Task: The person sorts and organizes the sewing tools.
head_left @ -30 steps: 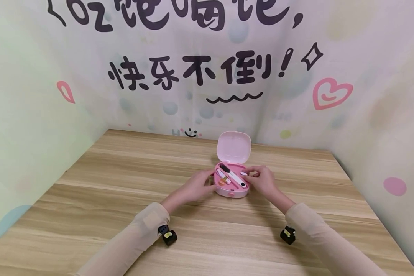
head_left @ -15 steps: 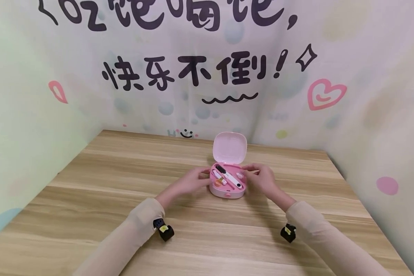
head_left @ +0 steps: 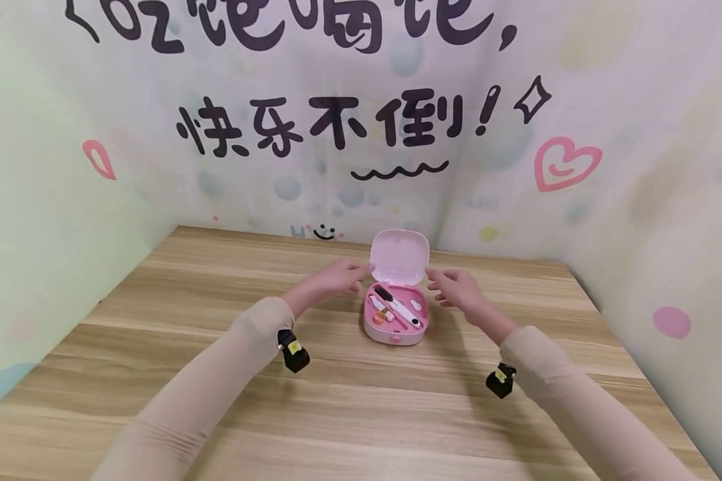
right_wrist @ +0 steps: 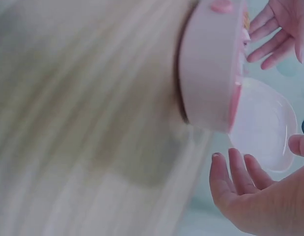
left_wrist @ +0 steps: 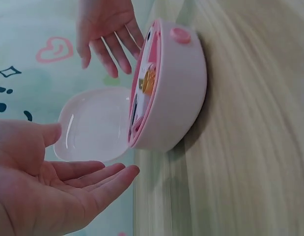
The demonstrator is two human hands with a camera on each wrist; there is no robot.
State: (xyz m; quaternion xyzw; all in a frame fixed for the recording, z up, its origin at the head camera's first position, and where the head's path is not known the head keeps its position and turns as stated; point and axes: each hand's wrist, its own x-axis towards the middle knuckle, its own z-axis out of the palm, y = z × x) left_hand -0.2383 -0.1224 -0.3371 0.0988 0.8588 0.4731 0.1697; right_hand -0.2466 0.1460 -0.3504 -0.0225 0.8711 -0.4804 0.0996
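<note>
A small pink and white case point(head_left: 395, 337) stands on the table with its lid point(head_left: 400, 257) raised upright behind it. In its pink tray lie a white tool with a black end point(head_left: 400, 308), an orange ring-like piece point(head_left: 379, 318) and a small white piece point(head_left: 416, 305). My left hand point(head_left: 339, 275) is at the lid's left edge, fingers extended, holding nothing. At the lid's right edge my right hand point(head_left: 460, 290) has its fingers loosely bent and holds nothing. Both wrist views show the left hand point(left_wrist: 58, 182) and right hand point(right_wrist: 269, 196) on either side of the lid.
The wood-grain table point(head_left: 361, 407) reaches back to a printed cloth wall point(head_left: 247, 187) close behind the lid. Side walls of the same cloth flank the table. A black camera point(head_left: 295, 354) hangs at the left wrist, another black camera point(head_left: 501, 381) at the right.
Both hands have left the sides of the case's tray and moved up and back to the raised lid. The right hand has let go of the small white piece, which lies in the tray.
</note>
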